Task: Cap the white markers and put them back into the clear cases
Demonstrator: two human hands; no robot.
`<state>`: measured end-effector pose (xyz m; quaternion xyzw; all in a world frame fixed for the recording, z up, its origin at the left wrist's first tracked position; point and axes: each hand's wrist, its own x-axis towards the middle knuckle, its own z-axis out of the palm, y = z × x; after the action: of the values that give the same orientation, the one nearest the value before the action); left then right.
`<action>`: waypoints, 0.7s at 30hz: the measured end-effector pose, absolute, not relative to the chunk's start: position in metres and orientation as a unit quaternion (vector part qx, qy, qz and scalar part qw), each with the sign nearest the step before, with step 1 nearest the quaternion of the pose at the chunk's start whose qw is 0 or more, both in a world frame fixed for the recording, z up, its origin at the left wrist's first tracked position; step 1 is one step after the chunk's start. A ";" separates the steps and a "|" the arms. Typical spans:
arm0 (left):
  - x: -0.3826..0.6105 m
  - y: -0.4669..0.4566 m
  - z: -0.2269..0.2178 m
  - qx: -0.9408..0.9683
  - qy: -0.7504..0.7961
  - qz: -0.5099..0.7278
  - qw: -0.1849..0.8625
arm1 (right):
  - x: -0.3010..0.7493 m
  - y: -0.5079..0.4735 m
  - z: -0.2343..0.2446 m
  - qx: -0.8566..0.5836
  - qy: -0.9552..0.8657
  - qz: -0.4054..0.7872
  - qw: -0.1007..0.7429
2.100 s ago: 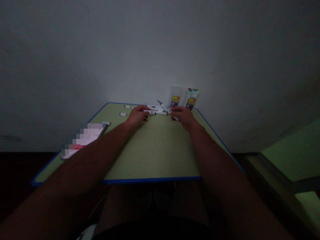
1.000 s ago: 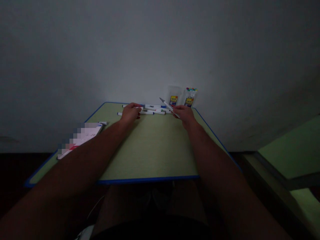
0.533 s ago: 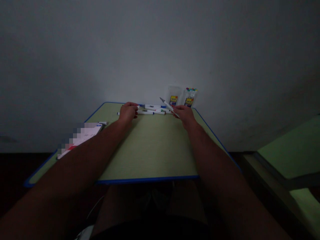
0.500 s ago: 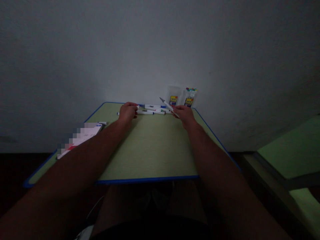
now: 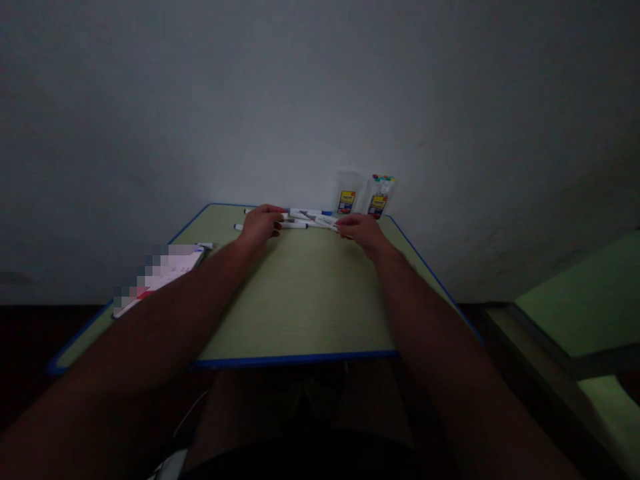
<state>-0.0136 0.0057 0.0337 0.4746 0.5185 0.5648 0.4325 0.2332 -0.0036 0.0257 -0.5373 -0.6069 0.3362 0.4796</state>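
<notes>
At the far side of the table, my left hand (image 5: 261, 225) is closed, with a small white piece at its fingertips that looks like a marker cap. Opposite it, my right hand (image 5: 364, 231) pinches a white marker (image 5: 327, 221), whose front end points left toward the left hand. Several white markers lie under and around both hands, among them one with a dark blue end (image 5: 296, 225) just right of my left fingers. Dim light and overlap blur which marker ends are which.
A clear plastic case (image 5: 349, 187) stands against the wall, beside another case (image 5: 379, 195) packed with colour-tipped markers. On the table's left lies a white and red printed item (image 5: 173, 270), partly pixelated. The green tabletop (image 5: 305, 300) has a blue edge.
The marker in my right hand has swung from pointing up-left to lying nearly level, and that hand has shifted slightly left. My left hand has moved slightly right.
</notes>
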 end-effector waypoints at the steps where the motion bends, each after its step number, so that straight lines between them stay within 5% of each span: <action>1: -0.013 0.005 0.034 0.478 0.516 0.563 0.434 | 0.233 -0.004 0.026 -0.537 -0.613 0.334 0.473; 21: -0.008 0.000 0.027 0.530 0.491 0.537 0.435 | 0.231 -0.010 0.031 -0.546 -0.613 0.323 0.471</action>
<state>-0.0081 0.0002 0.0269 0.5299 0.4911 0.5374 0.4350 0.2310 -0.0099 0.0306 -0.5464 -0.6129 0.3232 0.4705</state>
